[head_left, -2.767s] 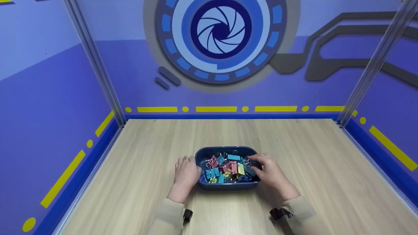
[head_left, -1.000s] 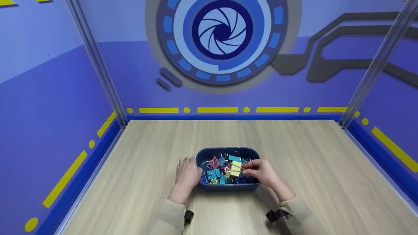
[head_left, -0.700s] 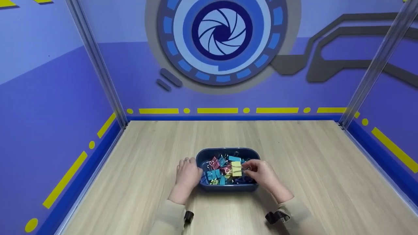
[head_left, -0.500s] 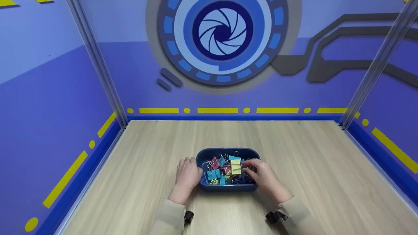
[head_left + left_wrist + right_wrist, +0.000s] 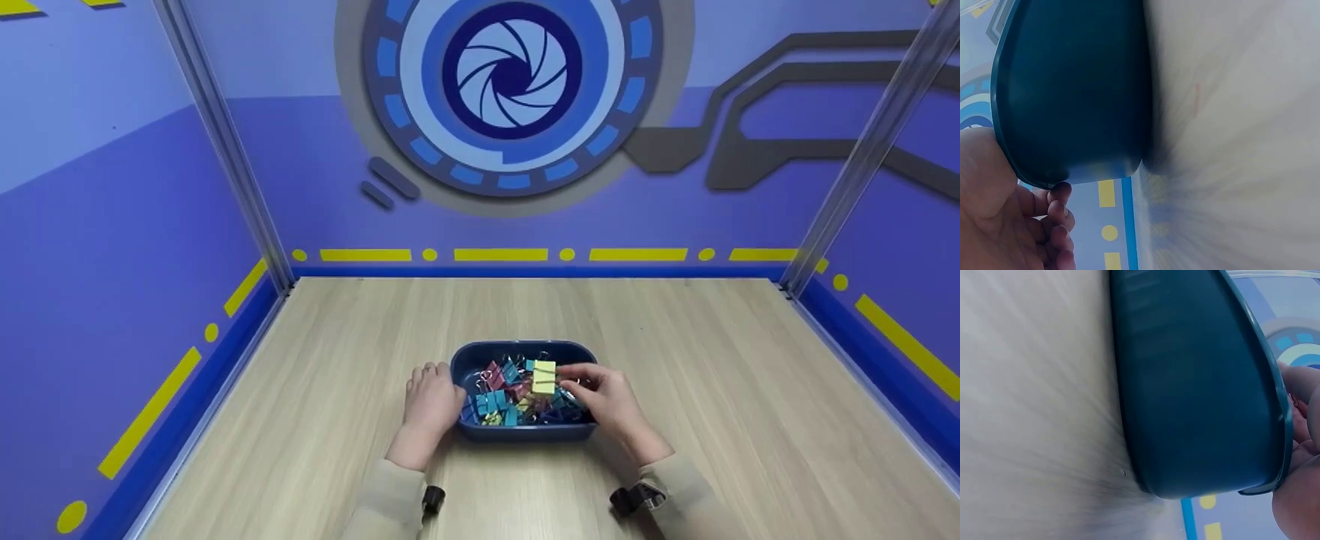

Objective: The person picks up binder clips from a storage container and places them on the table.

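A dark blue oblong bin (image 5: pixel 525 433) holds a heap of binder clips, among them teal clips (image 5: pixel 491 400), a pink clip (image 5: pixel 493 373) and dark blue ones. My left hand (image 5: pixel 431 401) grips the bin's left end, thumb at the rim and fingers curled outside, as the left wrist view shows. Over the right part of the heap, my right hand (image 5: pixel 615 401) pinches a yellow binder clip (image 5: pixel 544 377) near its wire handles, between thumb and fingers. In the right wrist view the bin's wall (image 5: pixel 1202 394) hides the clip and most of the fingers.
The bin stands on a light wood-grain table (image 5: pixel 360 330). Blue printed panels (image 5: pixel 315 172) and metal corner posts (image 5: pixel 225 150) enclose the back and sides. A black strap (image 5: pixel 637 496) sits at the right sleeve.
My right hand has gone from reaching among the clips at the bin's right end to pinching the yellow clip, which has since risen slightly. The left hand stays on the bin.
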Tool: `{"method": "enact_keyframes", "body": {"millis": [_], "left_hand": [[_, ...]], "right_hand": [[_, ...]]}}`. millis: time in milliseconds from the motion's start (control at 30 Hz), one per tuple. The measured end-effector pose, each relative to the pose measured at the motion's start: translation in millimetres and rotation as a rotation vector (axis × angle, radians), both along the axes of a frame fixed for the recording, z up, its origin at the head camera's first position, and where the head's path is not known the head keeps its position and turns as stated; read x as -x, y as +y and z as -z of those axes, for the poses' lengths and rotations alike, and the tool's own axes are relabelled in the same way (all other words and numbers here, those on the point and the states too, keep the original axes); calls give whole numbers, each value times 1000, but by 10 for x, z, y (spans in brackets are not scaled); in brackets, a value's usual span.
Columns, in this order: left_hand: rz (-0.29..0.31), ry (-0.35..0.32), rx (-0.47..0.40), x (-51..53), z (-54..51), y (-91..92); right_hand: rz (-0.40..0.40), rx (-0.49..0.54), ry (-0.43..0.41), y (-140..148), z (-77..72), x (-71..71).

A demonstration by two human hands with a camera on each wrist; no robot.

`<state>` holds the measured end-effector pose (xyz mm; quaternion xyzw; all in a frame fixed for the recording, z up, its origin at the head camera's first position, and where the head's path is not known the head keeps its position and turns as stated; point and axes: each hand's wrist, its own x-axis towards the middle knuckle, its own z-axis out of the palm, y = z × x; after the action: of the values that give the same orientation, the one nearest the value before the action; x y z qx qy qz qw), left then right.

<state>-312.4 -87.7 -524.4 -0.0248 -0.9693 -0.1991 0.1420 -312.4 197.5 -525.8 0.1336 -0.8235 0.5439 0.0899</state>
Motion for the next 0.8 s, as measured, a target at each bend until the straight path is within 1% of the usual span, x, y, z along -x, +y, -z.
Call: {"method": "enact_keyframes", "body": {"millis": [233, 467, 667, 800], "left_hand": [[1, 18, 7, -16, -5, 2], [1, 22, 31, -26, -26, 3], [1, 28, 45, -19, -22, 5], [2, 45, 70, -20, -24, 3]], "right_hand": [[7, 50, -34, -2, -16, -1], [12, 108, -30, 6, -76, -10], [68, 123, -22, 83, -188, -2], [112, 139, 10, 202, -269, 16]]}}
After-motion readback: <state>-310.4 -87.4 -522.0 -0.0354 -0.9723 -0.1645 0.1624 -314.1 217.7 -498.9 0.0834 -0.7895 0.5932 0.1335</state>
